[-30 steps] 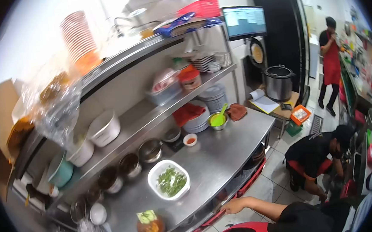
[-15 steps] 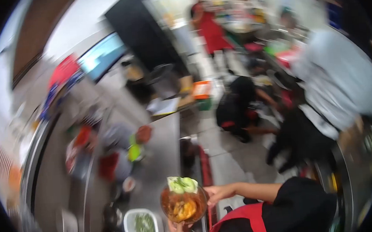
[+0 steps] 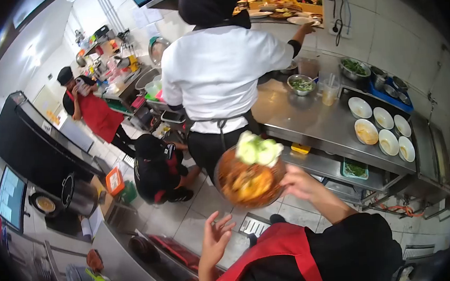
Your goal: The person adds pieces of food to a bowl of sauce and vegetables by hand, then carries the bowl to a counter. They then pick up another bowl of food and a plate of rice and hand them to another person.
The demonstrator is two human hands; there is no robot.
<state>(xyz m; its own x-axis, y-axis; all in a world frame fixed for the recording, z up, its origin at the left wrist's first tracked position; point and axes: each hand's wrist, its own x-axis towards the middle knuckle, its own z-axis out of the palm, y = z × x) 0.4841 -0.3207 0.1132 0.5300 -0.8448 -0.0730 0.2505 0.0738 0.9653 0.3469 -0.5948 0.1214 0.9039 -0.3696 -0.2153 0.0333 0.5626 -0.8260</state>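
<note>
A round plate of food point(image 3: 251, 183), with reddish-brown sauce, a golden-orange piece and pale green slices at its upper edge, is held out in front of my body. My right hand point(image 3: 298, 183) grips the plate's right rim, the thumb along the edge. Below and left of the plate, my left hand point(image 3: 219, 237) is raised, its fingers apart and nothing in it. A gap shows between that hand and the plate.
A person in a white shirt point(image 3: 213, 84) stands just ahead, reaching right. Another crouches point(image 3: 156, 169) on the left; a third in a red apron point(image 3: 95, 108) stands farther back. White bowls point(image 3: 366, 131) sit on the steel counter point(image 3: 306, 111) at right.
The view has swung right, from the left counter towards the person in white and the steel counter. My left hand has come off the plate, which my right hand still holds.
</note>
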